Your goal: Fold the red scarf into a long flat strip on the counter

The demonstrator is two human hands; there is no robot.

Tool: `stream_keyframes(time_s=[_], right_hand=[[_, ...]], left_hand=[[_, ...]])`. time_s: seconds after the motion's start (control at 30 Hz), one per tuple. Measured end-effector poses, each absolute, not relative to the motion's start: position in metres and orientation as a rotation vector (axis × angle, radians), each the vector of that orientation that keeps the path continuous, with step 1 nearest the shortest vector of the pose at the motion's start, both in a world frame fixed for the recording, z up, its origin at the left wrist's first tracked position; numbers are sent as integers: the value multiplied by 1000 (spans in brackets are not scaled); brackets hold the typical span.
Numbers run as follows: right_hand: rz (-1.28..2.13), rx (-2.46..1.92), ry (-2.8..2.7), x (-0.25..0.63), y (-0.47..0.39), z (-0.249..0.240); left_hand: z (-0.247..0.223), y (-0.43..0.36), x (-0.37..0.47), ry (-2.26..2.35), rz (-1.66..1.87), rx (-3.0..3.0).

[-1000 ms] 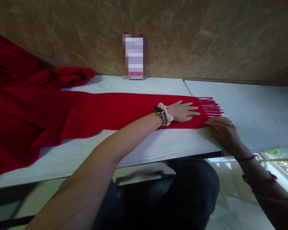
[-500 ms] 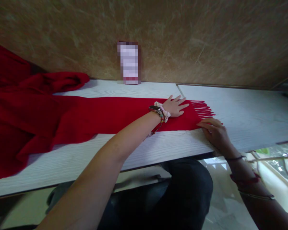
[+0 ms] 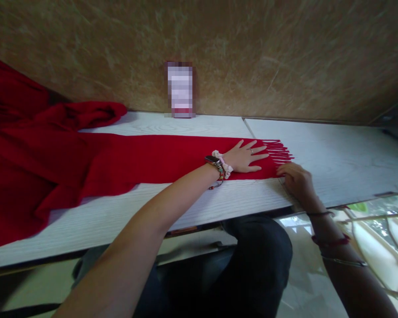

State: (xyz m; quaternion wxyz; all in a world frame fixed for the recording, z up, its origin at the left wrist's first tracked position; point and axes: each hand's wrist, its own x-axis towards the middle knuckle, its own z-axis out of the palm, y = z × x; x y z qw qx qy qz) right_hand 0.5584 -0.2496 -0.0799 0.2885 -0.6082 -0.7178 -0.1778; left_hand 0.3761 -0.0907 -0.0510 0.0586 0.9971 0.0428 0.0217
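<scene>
A red fringed scarf (image 3: 172, 159) lies lengthwise on a white wood-grain bench top (image 3: 199, 203), its tassels (image 3: 280, 150) pointing right. Flat on the cloth near that end rests my left hand (image 3: 243, 158), fingers spread, with a watch and a scrunchie at the wrist. My right hand (image 3: 296, 181) is at the near corner of the fringed end, thumb and fingertips pinched on the scarf's edge. The part of the corner inside the pinch is hidden. Toward the left the scarf runs into a loose, rumpled heap of red cloth (image 3: 16, 176).
A blurred-out phone-like rectangle (image 3: 181, 90) leans upright against the brown marbled wall (image 3: 285, 57) behind the bench. My dark-clothed knee (image 3: 258, 260) is below the front edge. At the lower right are a pale floor and a curved railing (image 3: 378, 251).
My left hand has spread its fingers wider and slid slightly toward the near side. The right hand, still pinching the corner, has shifted a little. The view has moved slightly.
</scene>
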Motion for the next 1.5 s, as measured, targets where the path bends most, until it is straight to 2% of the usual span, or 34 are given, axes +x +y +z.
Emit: stream_keyframes(time_s=[0.17,0.5,0.9,1.2,1.37,1.5], right_hand=[[-448,-1690,-1852,561,-249,-83],[-470,-1756,-1959,551,-232,-75],[-606,-1892,-2083,544,-218,-70],[-523,-1881,-2403,539,-219,-92],[-389,-1932,-2267,551,-216,-75],[-316,-1748,-2276,545,-219,-59]], left_hand=[[-58,-98,374,60,-69,2975],[-56,-99,370,46,38,2943],[-55,-96,343,591,-85,2845],[-63,-101,328,637,62,2876],[-63,-101,326,588,138,2895],[-61,-103,322,411,284,2989]])
